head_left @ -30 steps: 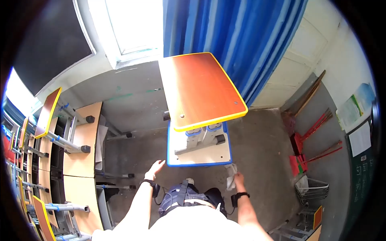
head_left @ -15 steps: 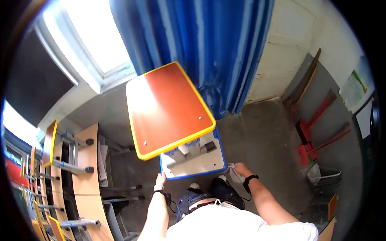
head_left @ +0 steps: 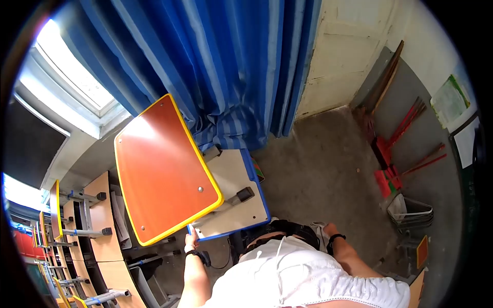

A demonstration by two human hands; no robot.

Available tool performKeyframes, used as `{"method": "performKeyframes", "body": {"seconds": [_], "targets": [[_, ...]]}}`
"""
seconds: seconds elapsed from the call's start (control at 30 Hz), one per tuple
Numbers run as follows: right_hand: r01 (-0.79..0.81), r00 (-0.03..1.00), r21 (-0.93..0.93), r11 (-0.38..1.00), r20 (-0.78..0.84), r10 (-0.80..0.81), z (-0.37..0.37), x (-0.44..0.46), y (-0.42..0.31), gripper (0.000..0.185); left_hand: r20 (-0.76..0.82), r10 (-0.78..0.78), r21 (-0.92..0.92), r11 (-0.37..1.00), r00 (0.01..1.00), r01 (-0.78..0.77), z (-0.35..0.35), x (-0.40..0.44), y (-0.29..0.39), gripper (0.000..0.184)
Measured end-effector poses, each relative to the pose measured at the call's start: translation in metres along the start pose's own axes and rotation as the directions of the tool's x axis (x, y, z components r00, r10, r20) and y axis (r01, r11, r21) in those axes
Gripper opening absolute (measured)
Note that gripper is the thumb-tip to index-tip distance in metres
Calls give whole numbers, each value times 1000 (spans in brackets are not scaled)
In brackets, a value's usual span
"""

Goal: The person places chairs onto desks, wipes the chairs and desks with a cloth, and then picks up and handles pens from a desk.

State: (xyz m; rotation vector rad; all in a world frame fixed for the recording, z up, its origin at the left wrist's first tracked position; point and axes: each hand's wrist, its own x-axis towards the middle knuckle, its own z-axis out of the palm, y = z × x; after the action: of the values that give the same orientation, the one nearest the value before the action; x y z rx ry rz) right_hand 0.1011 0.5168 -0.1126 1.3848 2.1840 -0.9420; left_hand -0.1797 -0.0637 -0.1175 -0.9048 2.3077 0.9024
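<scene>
A stool with a red, yellow-edged seat (head_left: pixel 167 172) rests upside-up on a desk with a pale top and blue edge (head_left: pixel 241 172). My left hand (head_left: pixel 191 238) is at the desk's near left corner, fingers closed on its edge. Low at my right side, my right hand (head_left: pixel 329 230) holds a whitish cloth (head_left: pixel 319 235), partly hidden by my body. Black bands circle both wrists.
A blue curtain (head_left: pixel 221 66) hangs behind the desk. Along the left stand desks (head_left: pixel 110 220) with stools on them. Brooms and red dustpans (head_left: pixel 387 179) lean at the right wall, near a wire rack (head_left: pixel 409 211).
My view has turned and shifted, and the desk with its stool now appears farther left and rotated. My left hand has come onto the desk's corner. The cloth stays in my right hand.
</scene>
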Motion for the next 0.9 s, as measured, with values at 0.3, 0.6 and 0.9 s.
{"method": "performKeyframes", "body": {"seconds": [0.3,0.6,0.9], "targets": [[269,925,-399,877,362,-119,25,82,-46,28,-3,-50,8,999,999,50,3,-12,8,66],[594,803,5,805,-75,-592,-23,99,-157,26,23,-106,33,994,994,105,25,-19,2,70],[448,894,-167,878,93,-439,-5,57,-45,24,83,-283,-36,957,955,287,30,-32,18,80]]}}
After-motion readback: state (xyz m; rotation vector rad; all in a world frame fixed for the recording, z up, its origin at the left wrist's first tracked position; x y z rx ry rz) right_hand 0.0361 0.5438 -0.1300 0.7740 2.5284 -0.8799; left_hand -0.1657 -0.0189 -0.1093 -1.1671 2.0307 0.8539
